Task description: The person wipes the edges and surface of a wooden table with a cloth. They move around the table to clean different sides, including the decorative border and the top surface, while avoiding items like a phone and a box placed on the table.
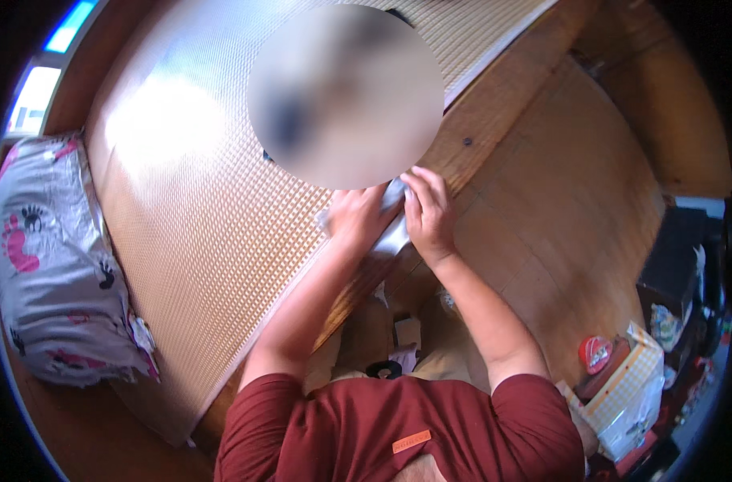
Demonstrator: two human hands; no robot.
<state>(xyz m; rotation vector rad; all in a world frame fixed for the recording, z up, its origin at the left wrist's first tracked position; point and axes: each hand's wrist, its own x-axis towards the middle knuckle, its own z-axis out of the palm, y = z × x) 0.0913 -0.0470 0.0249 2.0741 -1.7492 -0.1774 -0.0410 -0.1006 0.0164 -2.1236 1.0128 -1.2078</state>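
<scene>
My left hand (357, 220) is at the edge of a woven mat (233, 265), closed around a crumpled whitish cloth (394, 238). Parts of the cloth stick out on both sides of that hand. Beside it, my right hand (429, 217) pinches the cloth between thumb and fingers near its upper end. A large blurred oval (346, 96) lies just above both hands and hides what is behind it, touching the tips of the left fingers. Below the hands, the cloth hangs over the wooden edge of the bed.
A pillow (58, 265) with footprint patterns lies at the left end of the mat. A wooden bed rail (492, 129) runs along the mat, beside a tiled floor (540, 199). At right stand a black box (673, 256), a checked box (625, 379) and a red round item (596, 353).
</scene>
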